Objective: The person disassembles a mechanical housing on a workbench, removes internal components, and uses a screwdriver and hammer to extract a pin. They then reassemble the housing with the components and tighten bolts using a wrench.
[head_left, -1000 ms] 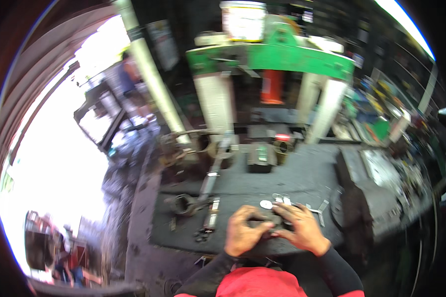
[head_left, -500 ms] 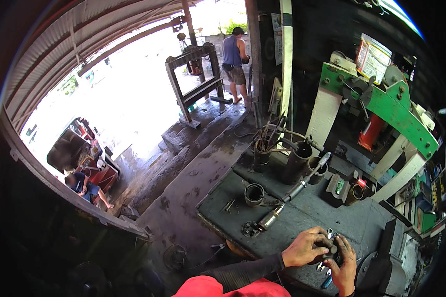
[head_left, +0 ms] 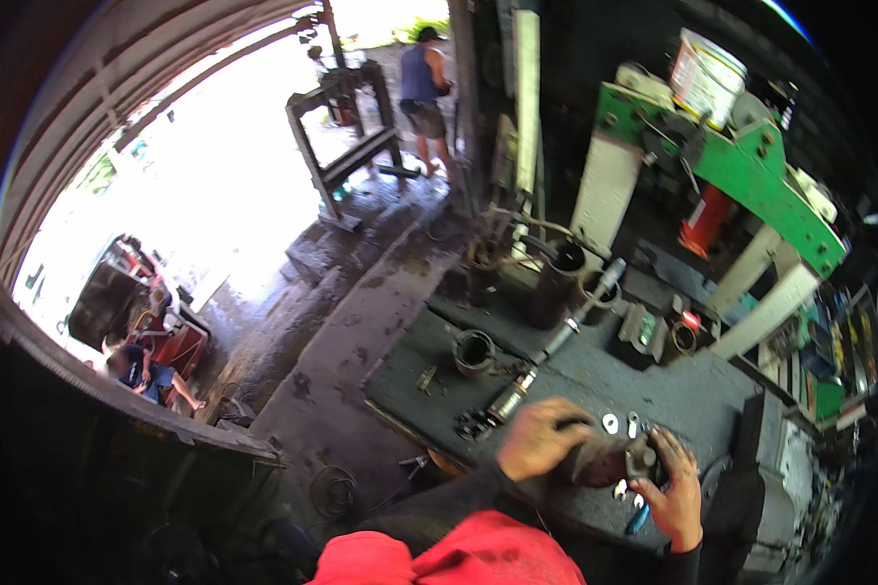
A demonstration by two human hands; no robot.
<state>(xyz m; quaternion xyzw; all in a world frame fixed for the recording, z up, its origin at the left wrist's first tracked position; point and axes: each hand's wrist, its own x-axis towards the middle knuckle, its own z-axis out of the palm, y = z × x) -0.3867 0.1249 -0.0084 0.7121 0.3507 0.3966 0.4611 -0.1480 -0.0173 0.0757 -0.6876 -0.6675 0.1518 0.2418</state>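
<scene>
In the head view, the right hand (head_left: 677,487) is at the lower right of the frame, its thumb and fingers bent around a dark metal part (head_left: 641,457); its grip is narrow on that part. The part sits between the two hands, above the near edge of the dark worktop (head_left: 707,390). The left hand (head_left: 546,441), just left of it, is blurred, its fingers curled; whether its grip holds anything, I cannot tell. A brownish, blurred round piece (head_left: 598,464) shows between the left hand and the part.

Just above the hands lie a pale washer (head_left: 610,423) and a small wrench (head_left: 633,425). Below the part, near the right thumb, lies a blue-handled tool (head_left: 639,519).

Toward the centre of the frame, a long metal tool (head_left: 559,341) lies slantwise on the worktop, with a round metal cup (head_left: 474,352) to its left. Dark metal cylinders (head_left: 560,278) stand farther back. A vise (head_left: 772,483) is at the lower right. A green press frame (head_left: 751,166) fills the upper right, carrying a white bucket (head_left: 709,78). One person (head_left: 422,93) stands at the top, left of centre; another (head_left: 147,370) sits at the left.
</scene>
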